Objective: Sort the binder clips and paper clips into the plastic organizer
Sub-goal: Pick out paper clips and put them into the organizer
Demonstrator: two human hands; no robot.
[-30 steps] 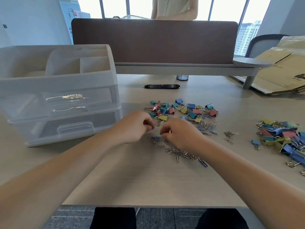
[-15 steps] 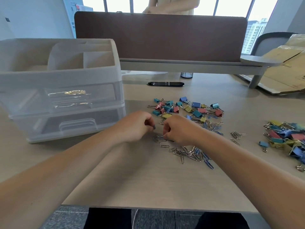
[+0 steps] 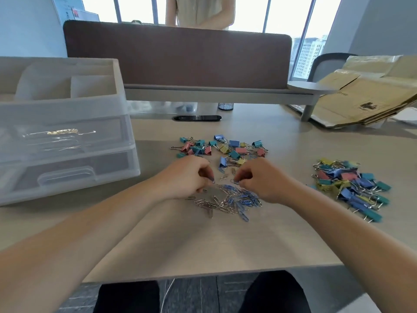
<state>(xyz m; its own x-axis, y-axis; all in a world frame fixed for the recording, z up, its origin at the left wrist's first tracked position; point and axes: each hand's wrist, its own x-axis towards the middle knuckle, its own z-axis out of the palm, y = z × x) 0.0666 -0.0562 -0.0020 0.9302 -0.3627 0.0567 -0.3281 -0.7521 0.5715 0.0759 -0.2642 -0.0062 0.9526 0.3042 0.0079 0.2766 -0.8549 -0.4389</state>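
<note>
Pinching one blue paper clip (image 3: 212,181) in left fingers (image 3: 205,173), another in right fingers (image 3: 245,176), just above the pile (image 3: 225,201) on the desk (image 3: 225,245). Pull apart gently, shake off tangles, gather a handful, then carry well left of fingers to organizer (image 3: 67,132).

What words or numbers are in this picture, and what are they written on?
No text can be read for sure.
Cardboard: a dark stamp and a short code, too blurred to read.
Paper on the wall: print too small to read.
</note>
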